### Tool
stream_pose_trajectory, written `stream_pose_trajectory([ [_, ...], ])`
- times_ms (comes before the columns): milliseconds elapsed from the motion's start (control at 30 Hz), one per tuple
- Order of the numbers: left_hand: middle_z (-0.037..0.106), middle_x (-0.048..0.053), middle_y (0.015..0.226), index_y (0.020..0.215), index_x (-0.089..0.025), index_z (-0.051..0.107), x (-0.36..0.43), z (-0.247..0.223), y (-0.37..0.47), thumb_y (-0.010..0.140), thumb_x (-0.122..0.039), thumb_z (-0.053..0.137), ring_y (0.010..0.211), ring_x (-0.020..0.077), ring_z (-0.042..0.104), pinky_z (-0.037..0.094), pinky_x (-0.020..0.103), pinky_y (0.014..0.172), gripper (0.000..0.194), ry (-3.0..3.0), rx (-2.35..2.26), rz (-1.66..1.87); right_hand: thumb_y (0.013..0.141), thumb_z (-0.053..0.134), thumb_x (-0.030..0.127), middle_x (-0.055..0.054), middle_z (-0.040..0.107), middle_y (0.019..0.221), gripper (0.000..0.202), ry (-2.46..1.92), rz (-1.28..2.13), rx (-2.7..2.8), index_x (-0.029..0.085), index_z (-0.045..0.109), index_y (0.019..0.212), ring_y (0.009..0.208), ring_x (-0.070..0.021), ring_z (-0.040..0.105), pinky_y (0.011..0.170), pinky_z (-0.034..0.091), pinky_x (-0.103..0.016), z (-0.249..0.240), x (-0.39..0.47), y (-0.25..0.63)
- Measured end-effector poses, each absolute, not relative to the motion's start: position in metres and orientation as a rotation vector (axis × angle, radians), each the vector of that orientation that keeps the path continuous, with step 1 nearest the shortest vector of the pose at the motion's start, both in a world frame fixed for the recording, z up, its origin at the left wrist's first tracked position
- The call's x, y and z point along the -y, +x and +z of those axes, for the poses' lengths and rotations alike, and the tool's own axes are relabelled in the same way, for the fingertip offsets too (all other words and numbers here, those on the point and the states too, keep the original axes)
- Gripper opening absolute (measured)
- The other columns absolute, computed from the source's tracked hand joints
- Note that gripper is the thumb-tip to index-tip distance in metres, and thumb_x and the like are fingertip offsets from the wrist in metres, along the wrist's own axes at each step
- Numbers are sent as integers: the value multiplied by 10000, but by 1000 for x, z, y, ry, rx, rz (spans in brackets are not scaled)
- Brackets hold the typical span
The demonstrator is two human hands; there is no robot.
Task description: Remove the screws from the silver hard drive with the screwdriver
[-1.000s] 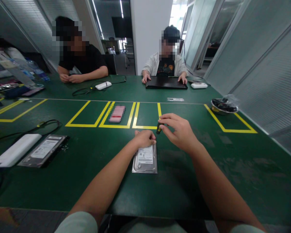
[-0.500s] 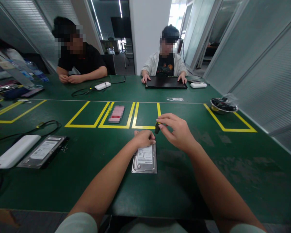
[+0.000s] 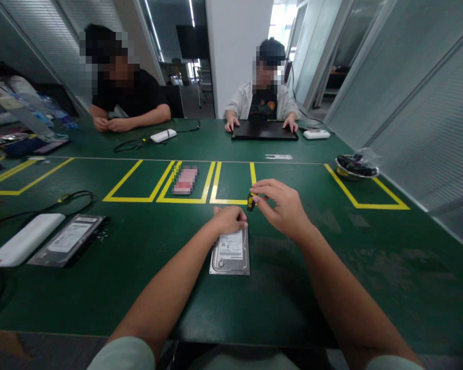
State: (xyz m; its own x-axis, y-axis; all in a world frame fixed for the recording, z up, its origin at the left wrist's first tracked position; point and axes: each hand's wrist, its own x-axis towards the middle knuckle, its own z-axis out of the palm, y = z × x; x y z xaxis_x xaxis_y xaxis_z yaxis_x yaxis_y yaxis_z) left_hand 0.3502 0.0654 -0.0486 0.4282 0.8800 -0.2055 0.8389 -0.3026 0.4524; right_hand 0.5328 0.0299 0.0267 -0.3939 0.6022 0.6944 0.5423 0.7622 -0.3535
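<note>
From where I stand, the hard drive (image 3: 231, 253) lies flat on the green table (image 3: 289, 303) in front of the seated person, label up. The left hand (image 3: 230, 220) covers its far end, fingers curled in close; I can't tell whether they pinch anything there. Just beyond and to the right, the right hand (image 3: 283, 205) holds a small black-and-yellow tool (image 3: 250, 201) between thumb and fingertips — a narrow grip, held near upright, apart from the drive.

Off to the left, a second drive (image 3: 69, 239) sits beside a long white case (image 3: 28, 240), with tiny pale bits (image 3: 103, 235) near its right side and a black cable (image 3: 83, 194) beyond.

Farther in, yellow tape (image 3: 129, 199) marks out open boxes, one with a pink item (image 3: 185, 181) inside, blurred out. A bowl of dark things (image 3: 357, 168) sits over to the right. Across the table, one person (image 3: 133, 97) leans on folded forearms; another (image 3: 263, 97) has both hands on a flat black panel (image 3: 265, 130) — a white block (image 3: 317, 134) lies just beside it.
</note>
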Motion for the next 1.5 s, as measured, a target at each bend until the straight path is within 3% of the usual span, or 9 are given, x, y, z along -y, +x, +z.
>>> stream_pose_trajectory([
  [67, 716, 9, 907, 919, -231, 687, -65, -48, 350, 793, -368, 653, 921, 212, 647, 398, 338, 872, 189, 2192, -1449, 108, 915, 539, 149, -86, 700, 1036, 140, -828, 81, 2088, 185, 659, 977, 988, -190, 655, 887, 522, -357, 27, -31, 533],
  [267, 717, 12, 935, 920, -225, 677, -66, -48, 350, 792, -370, 650, 922, 219, 645, 397, 356, 875, 195, 2200, -1443, 109, 868, 652, 218, -26, 640, 819, 29, -920, 30, 2061, 201, 629, 864, 773, -166, 600, 708, 498, -313, 27, -29, 531],
  [567, 718, 20, 961, 903, -222, 673, -66, -47, 350, 792, -373, 655, 952, 223, 637, 400, 354, 872, 189, 2201, -1437, 106, 885, 643, 251, -39, 662, 872, 46, -922, 81, 2065, 206, 652, 892, 824, -172, 619, 727, 514, -313, 26, -29, 531],
  [767, 718, 7, 917, 887, -225, 673, -66, -47, 350, 785, -370, 657, 922, 215, 640, 396, 347, 862, 178, 2198, -1442, 100, 915, 541, 164, -70, 715, 1043, 165, -876, 103, 2092, 203, 673, 1006, 998, -201, 660, 901, 526, -383, 25, -28, 531],
  [1000, 716, 5, 911, 884, -222, 672, -66, -48, 350, 791, -365, 648, 918, 213, 642, 403, 337, 848, 172, 2206, -1432, 110, 888, 611, 215, -56, 649, 899, 89, -928, 75, 2025, 204, 692, 925, 859, -183, 627, 766, 538, -347, 23, -30, 530],
  [1200, 718, 8, 891, 868, -222, 678, -67, -48, 351, 785, -363, 652, 906, 214, 644, 411, 327, 825, 166, 2196, -1432, 107, 911, 513, 144, -73, 720, 1054, 193, -842, 101, 2068, 211, 672, 996, 1020, -205, 661, 911, 524, -408, 23, -30, 531],
  [1367, 718, -1, 896, 861, -230, 673, -65, -46, 350, 782, -365, 649, 909, 217, 646, 399, 345, 848, 158, 2190, -1440, 113, 889, 609, 224, -66, 724, 1002, 89, -864, 111, 2034, 210, 658, 962, 968, -209, 669, 868, 544, -389, 19, -32, 529],
  [1500, 720, -2, 909, 873, -234, 674, -65, -46, 350, 782, -368, 653, 933, 219, 643, 391, 349, 870, 164, 2181, -1444, 110, 888, 561, 164, -66, 725, 1002, 167, -902, 85, 1994, 204, 639, 1030, 928, -205, 676, 822, 553, -371, 15, -33, 529],
])
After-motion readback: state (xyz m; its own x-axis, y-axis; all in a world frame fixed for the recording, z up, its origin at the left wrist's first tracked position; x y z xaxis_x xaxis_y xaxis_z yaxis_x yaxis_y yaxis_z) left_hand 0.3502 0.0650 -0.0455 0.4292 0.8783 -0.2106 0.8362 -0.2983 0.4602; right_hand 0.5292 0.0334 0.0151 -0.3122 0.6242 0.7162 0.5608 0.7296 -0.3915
